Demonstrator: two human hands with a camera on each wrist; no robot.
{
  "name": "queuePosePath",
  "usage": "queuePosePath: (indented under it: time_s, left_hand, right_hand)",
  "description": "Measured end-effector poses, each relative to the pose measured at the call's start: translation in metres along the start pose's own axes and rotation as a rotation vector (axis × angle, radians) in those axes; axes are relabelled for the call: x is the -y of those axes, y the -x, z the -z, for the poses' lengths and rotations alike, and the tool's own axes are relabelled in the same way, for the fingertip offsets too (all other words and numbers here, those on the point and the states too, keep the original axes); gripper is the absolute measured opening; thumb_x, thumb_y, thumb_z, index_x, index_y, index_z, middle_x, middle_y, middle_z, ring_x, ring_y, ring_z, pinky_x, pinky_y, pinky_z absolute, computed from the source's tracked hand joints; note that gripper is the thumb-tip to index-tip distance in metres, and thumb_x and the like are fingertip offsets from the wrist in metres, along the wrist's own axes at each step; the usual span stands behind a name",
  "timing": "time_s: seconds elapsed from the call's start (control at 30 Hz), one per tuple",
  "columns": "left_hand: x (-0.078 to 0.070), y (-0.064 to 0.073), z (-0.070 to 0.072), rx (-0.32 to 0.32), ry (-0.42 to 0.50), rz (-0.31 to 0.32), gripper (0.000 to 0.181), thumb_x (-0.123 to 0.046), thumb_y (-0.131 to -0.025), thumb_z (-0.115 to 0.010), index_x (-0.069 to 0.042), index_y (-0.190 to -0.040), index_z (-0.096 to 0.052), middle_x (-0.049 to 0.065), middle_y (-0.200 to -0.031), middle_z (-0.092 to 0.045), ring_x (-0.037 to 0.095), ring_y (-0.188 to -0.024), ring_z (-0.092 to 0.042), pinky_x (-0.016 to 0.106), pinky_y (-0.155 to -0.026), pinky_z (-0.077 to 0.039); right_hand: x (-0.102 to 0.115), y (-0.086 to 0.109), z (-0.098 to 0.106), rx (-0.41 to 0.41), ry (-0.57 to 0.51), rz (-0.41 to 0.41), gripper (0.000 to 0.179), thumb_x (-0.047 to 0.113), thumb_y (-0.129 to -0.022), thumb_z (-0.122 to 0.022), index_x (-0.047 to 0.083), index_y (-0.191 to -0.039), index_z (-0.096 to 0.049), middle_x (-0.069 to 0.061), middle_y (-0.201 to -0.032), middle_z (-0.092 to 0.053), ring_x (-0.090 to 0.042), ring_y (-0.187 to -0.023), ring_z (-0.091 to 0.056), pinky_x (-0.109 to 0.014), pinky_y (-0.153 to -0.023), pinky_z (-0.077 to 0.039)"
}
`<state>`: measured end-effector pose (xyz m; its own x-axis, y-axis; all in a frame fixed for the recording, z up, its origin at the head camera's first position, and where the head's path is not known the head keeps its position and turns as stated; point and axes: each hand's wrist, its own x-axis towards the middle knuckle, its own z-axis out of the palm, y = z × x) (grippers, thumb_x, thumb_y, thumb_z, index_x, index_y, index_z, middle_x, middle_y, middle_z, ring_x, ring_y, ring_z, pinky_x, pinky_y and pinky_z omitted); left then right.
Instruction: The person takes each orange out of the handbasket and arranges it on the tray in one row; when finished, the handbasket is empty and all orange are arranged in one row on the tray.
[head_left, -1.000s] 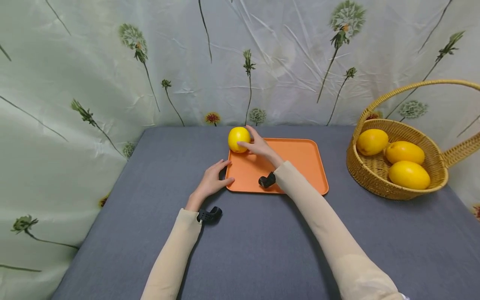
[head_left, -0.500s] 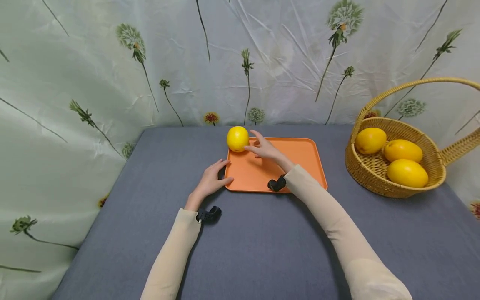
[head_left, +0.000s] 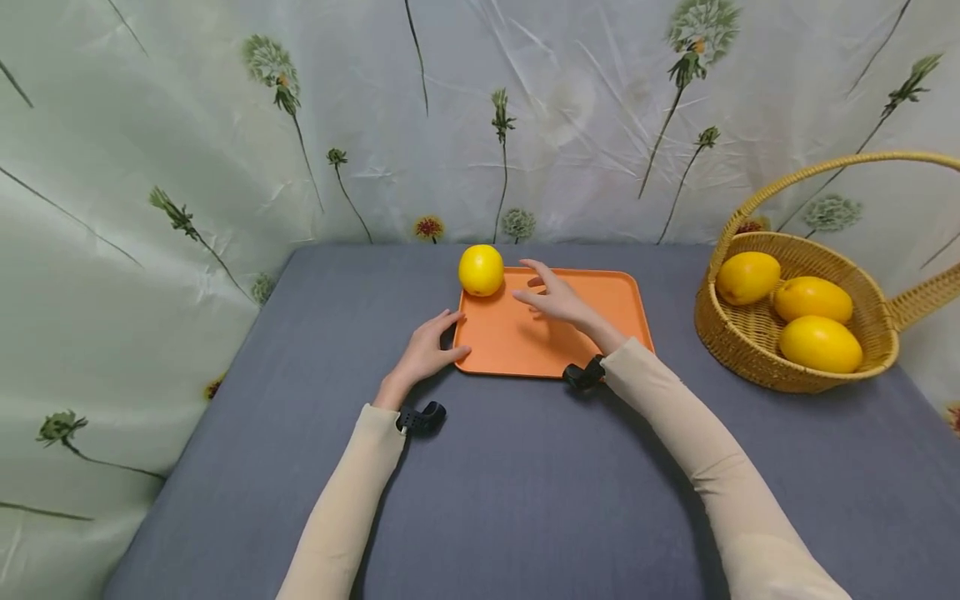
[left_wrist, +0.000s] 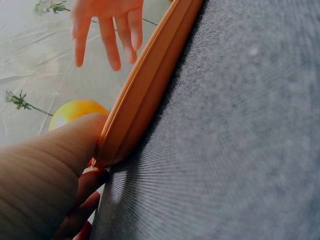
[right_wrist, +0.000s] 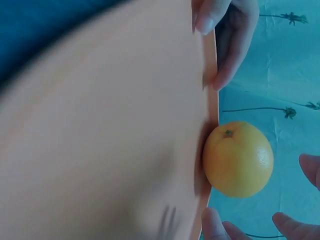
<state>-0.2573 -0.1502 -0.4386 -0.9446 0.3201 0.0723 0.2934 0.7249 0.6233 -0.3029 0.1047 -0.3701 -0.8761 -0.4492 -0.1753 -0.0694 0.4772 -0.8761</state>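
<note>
A round, yellow-skinned orange [head_left: 481, 270] sits at the far left corner of a shallow orange tray [head_left: 517, 354]. Its green stem end shows in the right wrist view, where the orange [right_wrist: 239, 160] lies against the tray's rim. My left hand [head_left: 423, 354] holds the tray's left side near the front corner, thumb over the rim and fingers along the outside. Over the tray, to the right of the fruit, my right hand [head_left: 555, 296] hovers with fingers spread and nothing in them. In the left wrist view, part of the left hand's fingers is hidden behind the thumb.
On the right stands a wicker basket [head_left: 750, 367] with a tall arched handle and three oblong yellow fruits [head_left: 821, 343] inside. A blue-grey cloth [head_left: 525, 500] covers the table. Behind it hangs a flowered curtain [head_left: 420, 167].
My right hand has let go of the orange and drawn back to the right, its fingers opening. The orange stays at the tray's corner; my left hand has kept its place.
</note>
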Motion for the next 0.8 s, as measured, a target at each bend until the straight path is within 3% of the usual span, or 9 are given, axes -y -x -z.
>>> queuePosePath:
  time_s: [0.2,0.4,0.8]
  left_hand:
    - [0.0,-0.002,0.0,0.001,0.005,-0.009,0.066,-0.031,-0.086,-0.067,-0.008,-0.142,-0.041,0.015,-0.148,-0.04,0.032,-0.142,-0.03,0.052,-0.115,-0.027]
    - [0.001,0.0,0.0,-0.005,0.002,-0.008,0.066,-0.03,-0.086,-0.067,-0.008,-0.142,-0.041,0.016,-0.148,-0.04,0.033,-0.141,-0.031,0.052,-0.114,-0.027]
    - [-0.002,0.001,0.002,-0.001,-0.006,-0.011,0.065,-0.03,-0.086,-0.067,-0.007,-0.142,-0.042,0.017,-0.148,-0.04,0.034,-0.141,-0.031,0.052,-0.114,-0.028]
  right_hand:
    - [-0.007,0.016,0.006,-0.05,0.01,0.018,0.07,0.032,-0.095,-0.052,0.022,-0.151,-0.013,-0.024,-0.148,-0.03,-0.04,-0.117,-0.054,-0.049,-0.094,-0.049]
    - [-0.016,0.033,0.012,-0.116,0.06,0.036,0.067,0.034,-0.095,-0.053,0.023,-0.151,-0.017,-0.023,-0.147,-0.033,-0.041,-0.126,-0.046,-0.053,-0.1,-0.043]
    - [-0.031,0.073,0.027,-0.231,0.065,0.145,0.064,0.024,-0.095,-0.053,0.016,-0.15,-0.021,-0.028,-0.144,-0.036,-0.044,-0.121,-0.049,-0.056,-0.102,-0.04]
